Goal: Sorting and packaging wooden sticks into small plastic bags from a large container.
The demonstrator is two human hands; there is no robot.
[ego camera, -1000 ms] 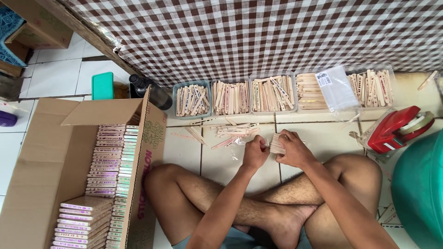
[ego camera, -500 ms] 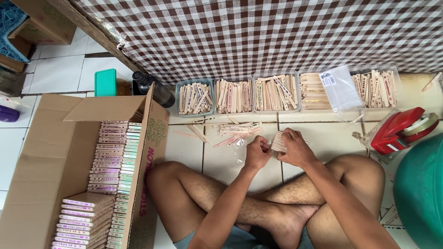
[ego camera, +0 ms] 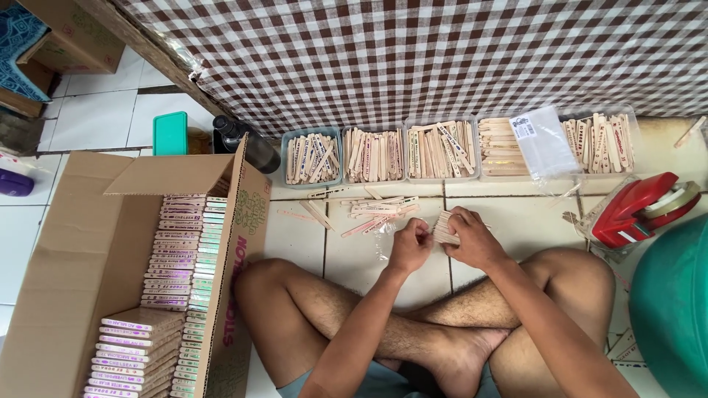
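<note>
I am sitting cross-legged on the tiled floor [ego camera: 509,214], gripping a bundle of flat wooden sticks [ego camera: 443,228] in my right hand [ego camera: 472,239], fingers wrapped closed around it so the stack is staying squared while I work on its near end. My left hand [ego camera: 410,247] is curling shut right beside that end, thumb and fingers pinched together; I am guessing it is pinching something thin there, but what it is I cannot tell. A crumpled clear wrapper [ego camera: 381,239] is lying just left of it. Loose sticks [ego camera: 376,210] are lying ahead of me, below a row of clear trays [ego camera: 442,151] that are keeping the sorted kinds within reach. The cardboard box [ego camera: 81,258] of packed bundles is sitting at my left, its lower end running out of view.
</note>
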